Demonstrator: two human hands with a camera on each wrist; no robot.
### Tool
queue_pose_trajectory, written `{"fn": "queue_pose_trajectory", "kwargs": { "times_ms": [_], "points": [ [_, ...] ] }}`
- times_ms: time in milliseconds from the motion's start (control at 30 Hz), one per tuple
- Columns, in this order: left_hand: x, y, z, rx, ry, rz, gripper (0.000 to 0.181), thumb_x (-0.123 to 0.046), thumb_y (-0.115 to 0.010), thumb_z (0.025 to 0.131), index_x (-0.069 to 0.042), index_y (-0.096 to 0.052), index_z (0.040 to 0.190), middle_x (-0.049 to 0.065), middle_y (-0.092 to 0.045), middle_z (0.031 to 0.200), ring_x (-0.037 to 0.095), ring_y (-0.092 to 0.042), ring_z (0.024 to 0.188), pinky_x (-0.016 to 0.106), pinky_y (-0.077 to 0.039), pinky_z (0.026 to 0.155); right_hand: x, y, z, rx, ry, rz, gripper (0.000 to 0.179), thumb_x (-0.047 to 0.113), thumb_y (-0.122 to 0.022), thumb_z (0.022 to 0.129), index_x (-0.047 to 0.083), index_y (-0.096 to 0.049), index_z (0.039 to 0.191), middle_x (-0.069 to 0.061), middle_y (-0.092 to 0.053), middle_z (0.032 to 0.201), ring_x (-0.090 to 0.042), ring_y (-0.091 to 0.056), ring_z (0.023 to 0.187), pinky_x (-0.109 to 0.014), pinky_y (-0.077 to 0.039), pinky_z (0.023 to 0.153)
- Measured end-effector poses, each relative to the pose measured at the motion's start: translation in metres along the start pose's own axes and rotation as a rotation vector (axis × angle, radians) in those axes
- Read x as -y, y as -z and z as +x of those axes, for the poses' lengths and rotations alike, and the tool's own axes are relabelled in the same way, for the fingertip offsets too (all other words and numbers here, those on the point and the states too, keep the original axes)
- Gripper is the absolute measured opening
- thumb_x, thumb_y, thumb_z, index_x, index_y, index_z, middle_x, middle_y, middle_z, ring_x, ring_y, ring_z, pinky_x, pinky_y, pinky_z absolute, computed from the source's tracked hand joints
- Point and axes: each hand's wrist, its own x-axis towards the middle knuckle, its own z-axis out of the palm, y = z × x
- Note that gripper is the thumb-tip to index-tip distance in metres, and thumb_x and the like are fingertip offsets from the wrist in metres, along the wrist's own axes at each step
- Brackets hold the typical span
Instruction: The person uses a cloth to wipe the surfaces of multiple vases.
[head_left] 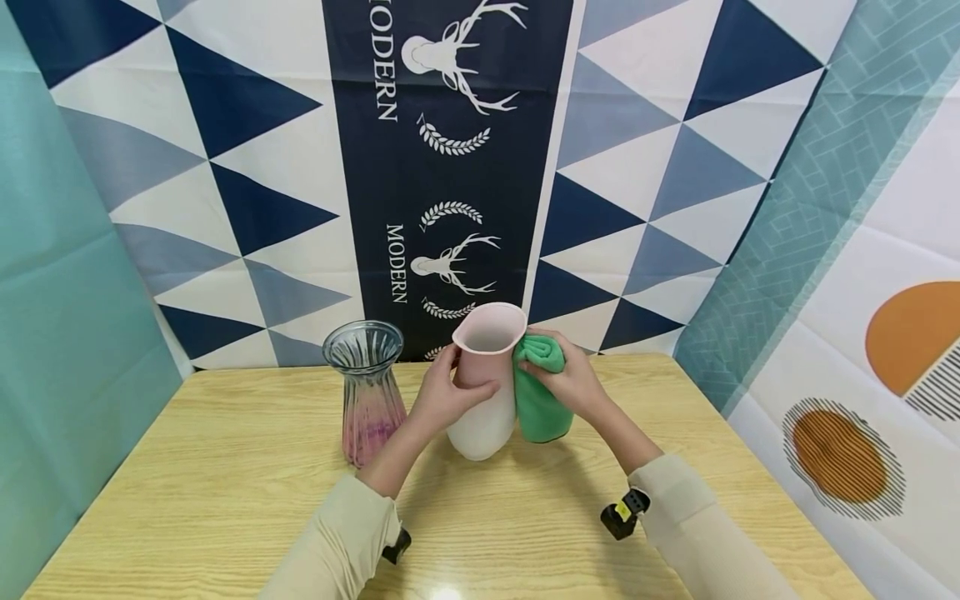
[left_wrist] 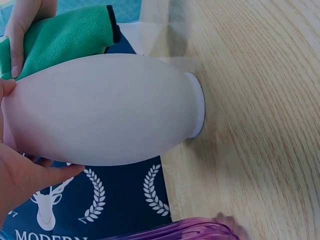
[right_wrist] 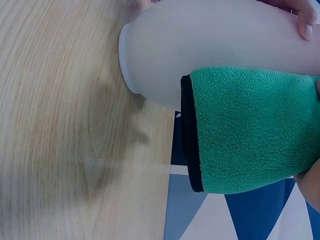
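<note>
A pink-and-white vase [head_left: 483,408] stands upright on the wooden table, its wide mouth facing up. My left hand [head_left: 447,398] grips it round the neck from the left, thumb across the front. On the other side my right hand [head_left: 572,377] holds a folded green cloth [head_left: 545,412] against the vase's upper right side. In the right wrist view the cloth [right_wrist: 250,130] shows a dark edge band and hangs along the vase [right_wrist: 200,45]. The left wrist view shows the vase's foot ring [left_wrist: 198,106] at the tabletop.
To the left stands a ribbed glass vase [head_left: 367,383], grey-blue above and pink below, close to my left forearm. The wooden table [head_left: 225,500] ends at a patterned backdrop [head_left: 255,167] just behind the vases. Curtains [head_left: 67,333] hang at the left side.
</note>
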Motion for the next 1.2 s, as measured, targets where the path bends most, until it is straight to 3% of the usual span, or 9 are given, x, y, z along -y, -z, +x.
{"fn": "queue_pose_trajectory", "kwargs": {
  "times_ms": [567, 833, 1200],
  "points": [
    [0.001, 0.003, 0.002, 0.045, 0.014, -0.012, 0.072, -0.021, -0.078, 0.074, -0.007, -0.043, 0.135, 0.013, -0.05, 0.13, 0.028, -0.05, 0.121, 0.046, -0.045, 0.1, -0.002, 0.0, -0.013, 0.107, -0.097, 0.024, 0.05, 0.014, -0.07, 0.084, 0.007, -0.051, 0.129, -0.015, -0.057, 0.127, -0.031, -0.054, 0.117, -0.047, -0.046, 0.098],
    [0.003, 0.006, 0.005, 0.086, 0.027, -0.027, 0.073, -0.021, -0.077, 0.075, -0.009, -0.041, 0.137, 0.011, -0.049, 0.133, 0.027, -0.048, 0.123, 0.046, -0.045, 0.1, -0.013, -0.003, -0.016, 0.116, -0.098, -0.013, 0.049, 0.018, -0.072, 0.083, 0.011, -0.052, 0.127, -0.013, -0.059, 0.125, -0.031, -0.055, 0.115, -0.048, -0.048, 0.095],
    [0.007, 0.01, 0.009, 0.113, 0.032, -0.031, 0.073, -0.021, -0.077, 0.075, -0.012, -0.041, 0.138, 0.01, -0.049, 0.133, 0.027, -0.049, 0.123, 0.047, -0.044, 0.1, -0.025, -0.013, -0.028, 0.119, -0.181, -0.024, 0.052, 0.02, -0.072, 0.082, 0.012, -0.052, 0.129, -0.013, -0.057, 0.127, -0.032, -0.054, 0.117, -0.048, -0.046, 0.096]
  ]
}}
